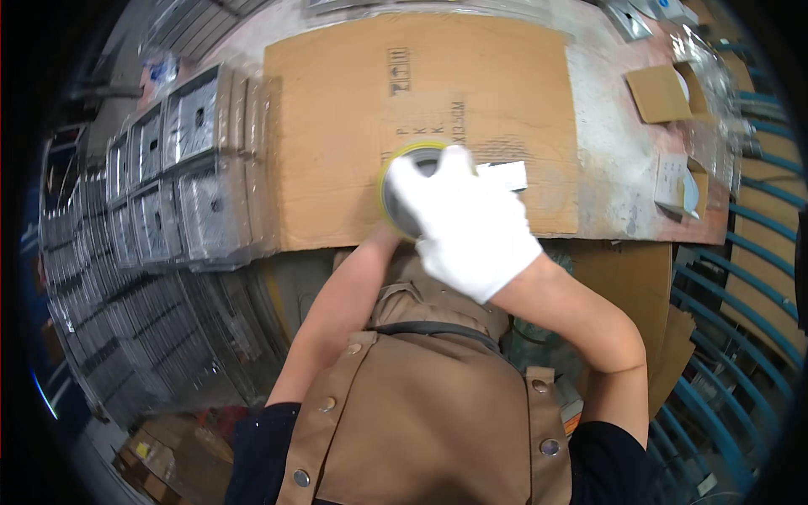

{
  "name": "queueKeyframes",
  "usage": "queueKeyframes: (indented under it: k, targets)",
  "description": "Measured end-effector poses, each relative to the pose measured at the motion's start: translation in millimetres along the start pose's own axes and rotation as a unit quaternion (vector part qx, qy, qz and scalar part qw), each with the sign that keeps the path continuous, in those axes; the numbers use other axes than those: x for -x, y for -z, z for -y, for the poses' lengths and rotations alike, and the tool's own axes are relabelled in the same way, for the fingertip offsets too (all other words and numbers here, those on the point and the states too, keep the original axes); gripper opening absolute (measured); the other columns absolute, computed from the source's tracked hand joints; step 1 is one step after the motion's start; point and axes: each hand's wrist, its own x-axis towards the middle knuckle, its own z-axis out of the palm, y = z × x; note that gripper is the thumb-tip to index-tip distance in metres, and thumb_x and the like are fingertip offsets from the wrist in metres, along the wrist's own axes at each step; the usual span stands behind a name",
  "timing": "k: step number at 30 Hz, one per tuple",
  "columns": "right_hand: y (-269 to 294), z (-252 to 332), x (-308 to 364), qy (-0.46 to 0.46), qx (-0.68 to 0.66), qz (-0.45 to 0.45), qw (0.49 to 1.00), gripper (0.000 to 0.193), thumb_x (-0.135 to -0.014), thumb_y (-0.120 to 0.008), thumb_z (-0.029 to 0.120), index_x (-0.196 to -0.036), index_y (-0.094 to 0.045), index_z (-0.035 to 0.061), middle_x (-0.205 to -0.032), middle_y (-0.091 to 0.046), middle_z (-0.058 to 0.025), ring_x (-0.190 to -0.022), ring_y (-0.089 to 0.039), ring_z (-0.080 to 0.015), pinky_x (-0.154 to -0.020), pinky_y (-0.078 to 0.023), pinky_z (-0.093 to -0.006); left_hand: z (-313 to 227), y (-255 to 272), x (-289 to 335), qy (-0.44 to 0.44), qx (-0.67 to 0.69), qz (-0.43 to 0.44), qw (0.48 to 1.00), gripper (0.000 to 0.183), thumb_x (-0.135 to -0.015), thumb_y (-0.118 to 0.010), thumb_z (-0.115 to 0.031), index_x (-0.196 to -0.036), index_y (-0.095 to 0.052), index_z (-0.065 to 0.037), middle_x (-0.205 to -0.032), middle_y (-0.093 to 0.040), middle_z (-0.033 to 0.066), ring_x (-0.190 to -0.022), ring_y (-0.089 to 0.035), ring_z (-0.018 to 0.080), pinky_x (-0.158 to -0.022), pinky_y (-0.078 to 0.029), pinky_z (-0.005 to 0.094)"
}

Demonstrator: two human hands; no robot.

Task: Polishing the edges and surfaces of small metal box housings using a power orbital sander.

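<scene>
My right hand [471,219], in a white glove, is over the front part of a flat cardboard sheet [337,109]. Its fingers close over a round, roll-like thing with a yellow rim [390,208] and a dark grey middle; motion blurs it, so I cannot tell its exact kind. My left forearm [345,290] is bare and reaches up to the underside of this round thing. My left hand is hidden behind it, so its fingers do not show. Just right of the gloved fingers is a small white box or label [505,176] on the cardboard.
Plastic-wrapped grey metal trays [198,122] are stacked at the left, with more stacks [143,337] below. On the table's right side are an opened brown carton [661,94] and a small white box [677,185]. Blue curved bars [741,328] run along the far right.
</scene>
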Motion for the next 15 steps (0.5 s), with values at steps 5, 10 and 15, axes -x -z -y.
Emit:
queueKeyframes:
  k: [5, 10, 15]
  targets:
    - [36, -37, 8, -0.126, 0.018, 0.029, 0.991, 0.051, -0.083, -0.071, 0.019, -0.130, -0.052, 0.0211, -0.107, -0.057, -0.0258, -0.083, -0.068, -0.0479, -0.074, -0.058, -0.0505, 39, 37, -30, -0.064, 0.111, -0.103, 0.986, 0.049, -0.107, -0.048, -0.040, -0.079, -0.065, -0.004, -0.070, -0.061, 0.0014, -0.063, -0.055, 0.0106, -0.058, -0.043, 0.0294]
    - [52, -95, 47, -0.220, 0.050, -0.043, 0.973, 0.068, -0.080, -0.081, 0.024, -0.140, -0.050, 0.0197, -0.115, -0.059, -0.0212, -0.102, -0.065, -0.0430, -0.090, -0.055, -0.0466, 32, 19, -30, -0.097, 0.056, -0.187, 0.976, 0.056, -0.108, -0.046, -0.042, -0.070, -0.060, -0.004, -0.062, -0.053, -0.0018, -0.056, -0.044, 0.0085, -0.054, -0.035, 0.0288]
    - [30, -148, 77, -0.254, 0.047, -0.119, 0.959, 0.065, -0.080, -0.080, 0.028, -0.139, -0.054, 0.0183, -0.123, -0.060, -0.0227, -0.105, -0.065, -0.0435, -0.093, -0.054, -0.0471, 30, 26, -28, -0.111, 0.024, -0.139, 0.984, 0.055, -0.108, -0.049, -0.042, -0.071, -0.061, -0.004, -0.064, -0.054, -0.0011, -0.059, -0.046, 0.0089, -0.056, -0.036, 0.0286]
